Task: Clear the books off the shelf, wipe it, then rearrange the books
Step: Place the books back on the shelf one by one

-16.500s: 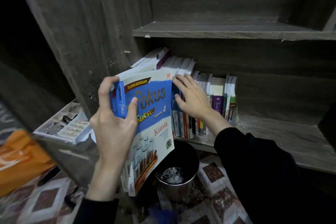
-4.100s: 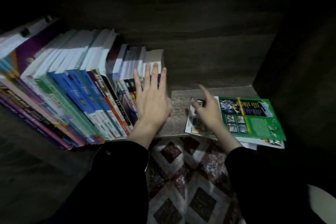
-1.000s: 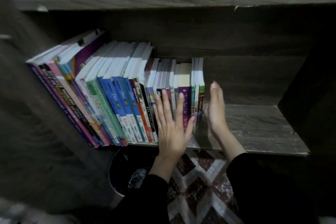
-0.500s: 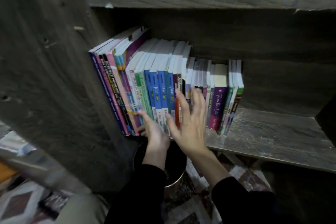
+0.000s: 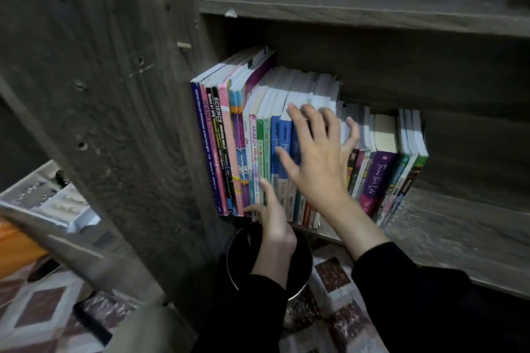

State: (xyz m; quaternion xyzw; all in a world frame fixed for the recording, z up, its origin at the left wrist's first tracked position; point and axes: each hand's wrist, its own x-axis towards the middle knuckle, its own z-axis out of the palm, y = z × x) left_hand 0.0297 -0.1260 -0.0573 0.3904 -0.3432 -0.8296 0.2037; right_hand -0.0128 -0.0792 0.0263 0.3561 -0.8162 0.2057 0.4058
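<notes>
A row of upright books [image 5: 223, 146] fills the left half of a dark wooden shelf [image 5: 459, 226], spines facing out, from navy and pink workbooks at the left to a purple novel [image 5: 378, 178] and thin green ones at the right. My right hand [image 5: 318, 157] lies flat with spread fingers against the blue spines in the middle of the row. My left hand [image 5: 272, 215] is lower, its fingers touching the bottom edges of the books near the shelf's front lip. Neither hand grips a book.
A round metal bin [image 5: 243, 249] stands on the patterned floor [image 5: 329, 318] right under the shelf's left end. The thick side panel [image 5: 129, 123] borders the books on the left. A white tray [image 5: 54, 200] and something orange [image 5: 14, 246] lie at far left. Another shelf board [image 5: 372, 11] runs above.
My right hand has risen from the lower spines to lie flat higher on the blue books. My left hand stays at the books' bottom edge. The camera has moved closer.
</notes>
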